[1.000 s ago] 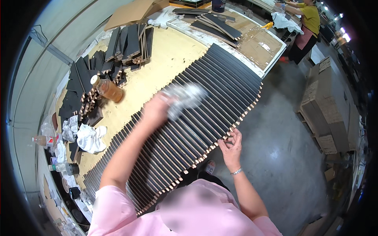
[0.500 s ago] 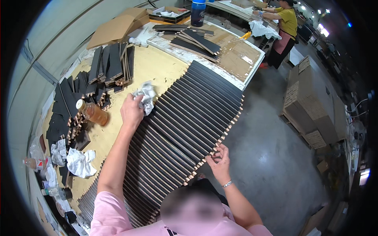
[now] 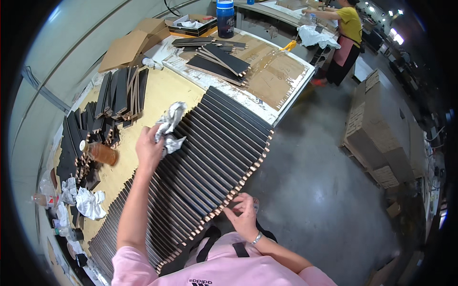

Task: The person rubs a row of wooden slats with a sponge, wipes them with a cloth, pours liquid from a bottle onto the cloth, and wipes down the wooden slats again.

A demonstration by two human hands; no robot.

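My left hand (image 3: 149, 148) is closed on a crumpled white cloth (image 3: 171, 125), which lies over the left ends of a long row of black strips (image 3: 205, 148). The strips lie side by side, their pale cut ends forming a stepped edge on the right. At that edge is my right hand (image 3: 243, 217), its thumb and forefinger apart at the strip ends. The fingertips seem to touch the ends, and the other fingers are curled. Left of my left hand, a bottle of amber liquid (image 3: 102, 153) lies tilted among loose black strips (image 3: 119, 93).
Crumpled white cloths (image 3: 90, 204) lie at the table's left edge. Beyond the row, a cardboard-covered surface (image 3: 272, 71) carries more black strips and a blue-lidded bottle (image 3: 225, 19). Large cardboard boxes (image 3: 381, 128) stand on the floor at right. A person in yellow (image 3: 350, 24) works farther off.
The view has shifted somewhat. My right hand has moved nearer to me along the strip ends. My left hand still holds the cloth, which now hangs in a different, longer shape.
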